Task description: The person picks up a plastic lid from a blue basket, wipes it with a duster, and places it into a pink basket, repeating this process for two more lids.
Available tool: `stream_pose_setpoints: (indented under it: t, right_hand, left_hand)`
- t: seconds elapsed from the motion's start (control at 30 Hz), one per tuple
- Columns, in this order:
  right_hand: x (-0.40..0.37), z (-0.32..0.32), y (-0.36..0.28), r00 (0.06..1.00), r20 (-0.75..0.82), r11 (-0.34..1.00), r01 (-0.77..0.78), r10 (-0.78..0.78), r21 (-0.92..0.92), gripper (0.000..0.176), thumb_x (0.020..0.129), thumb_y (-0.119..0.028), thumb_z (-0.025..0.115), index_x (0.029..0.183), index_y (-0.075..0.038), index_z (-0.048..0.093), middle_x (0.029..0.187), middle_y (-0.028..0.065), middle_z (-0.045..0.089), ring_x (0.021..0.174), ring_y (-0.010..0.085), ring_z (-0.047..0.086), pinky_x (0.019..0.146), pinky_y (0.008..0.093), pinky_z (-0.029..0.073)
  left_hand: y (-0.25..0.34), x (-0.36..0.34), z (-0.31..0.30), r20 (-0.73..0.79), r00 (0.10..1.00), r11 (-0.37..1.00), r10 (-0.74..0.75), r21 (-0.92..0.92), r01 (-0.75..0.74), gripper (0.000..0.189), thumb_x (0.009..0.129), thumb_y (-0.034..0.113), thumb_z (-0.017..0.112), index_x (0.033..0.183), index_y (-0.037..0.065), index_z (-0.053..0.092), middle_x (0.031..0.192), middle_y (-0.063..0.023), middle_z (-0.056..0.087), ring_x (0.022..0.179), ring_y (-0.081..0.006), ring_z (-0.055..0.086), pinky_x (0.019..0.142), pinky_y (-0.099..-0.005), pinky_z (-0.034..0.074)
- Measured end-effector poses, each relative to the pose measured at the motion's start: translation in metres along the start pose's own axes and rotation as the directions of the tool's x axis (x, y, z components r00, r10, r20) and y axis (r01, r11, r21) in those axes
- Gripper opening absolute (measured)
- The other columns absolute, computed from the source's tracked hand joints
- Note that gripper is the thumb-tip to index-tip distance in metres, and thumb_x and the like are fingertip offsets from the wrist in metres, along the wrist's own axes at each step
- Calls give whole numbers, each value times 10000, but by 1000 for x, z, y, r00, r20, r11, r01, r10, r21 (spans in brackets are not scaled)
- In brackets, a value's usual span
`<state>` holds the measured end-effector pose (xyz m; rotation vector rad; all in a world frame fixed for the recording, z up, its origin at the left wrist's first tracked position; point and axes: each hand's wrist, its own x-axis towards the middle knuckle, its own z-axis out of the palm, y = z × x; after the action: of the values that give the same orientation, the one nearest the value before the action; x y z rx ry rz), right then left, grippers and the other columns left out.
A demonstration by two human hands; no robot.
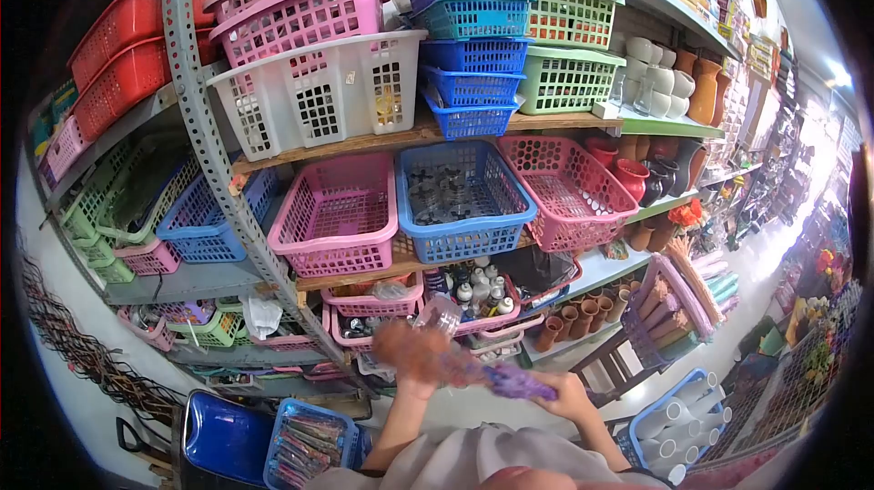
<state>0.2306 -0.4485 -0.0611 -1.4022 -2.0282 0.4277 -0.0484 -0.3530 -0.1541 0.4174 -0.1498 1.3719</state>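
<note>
Low in the middle of the head view, my right hand (pixel 566 399) is closed around the purple end of a long, blurred, multicoloured bundle (pixel 510 381). The bundle stretches left towards my left hand (pixel 414 382), where a reddish-brown smear covers the fingers. What my left hand grips I cannot tell. Just above it shows a clear plastic container (pixel 442 315), overlapping the lower shelf baskets. Behind my hands is a pink basket of small bottles (pixel 487 294).
Shelves ahead carry a pink basket (pixel 332 217), a blue basket (pixel 464 199) with dark items and a red-pink basket (pixel 569 189). A metal post (pixel 205 117) rises at left. Below stand a blue bin (pixel 228 435), a basket of packets (pixel 309 444) and one of white tubes (pixel 678 422).
</note>
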Motion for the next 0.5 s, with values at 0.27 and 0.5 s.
stream_pose_setpoints:
  t: [0.27, 0.5]
  right_hand:
    - [3, 17, 23, 978, -168, 993, -117, 121, 33, 440, 659, -180, 733, 1089, -126, 663, 923, 152, 668, 784, 326, 648, 688, 386, 518]
    - [1, 8, 36, 969, -202, 990, -136, 140, 31, 441, 660, -154, 720, 1096, -119, 660, 917, 157, 666, 775, 326, 647, 700, 371, 519]
  left_hand:
    - [-5, 13, 65, -410, 900, 961, -146, -274, 32, 268, 925, 179, 507, 1131, 23, 580, 1147, -124, 632, 1119, -272, 577, 996, -401, 461]
    - [-19, 27, 54, -490, 847, 955, -206, -291, 64, 293, 922, 249, 535, 1146, 64, 579, 1161, -88, 628, 1046, -220, 609, 898, -373, 511]
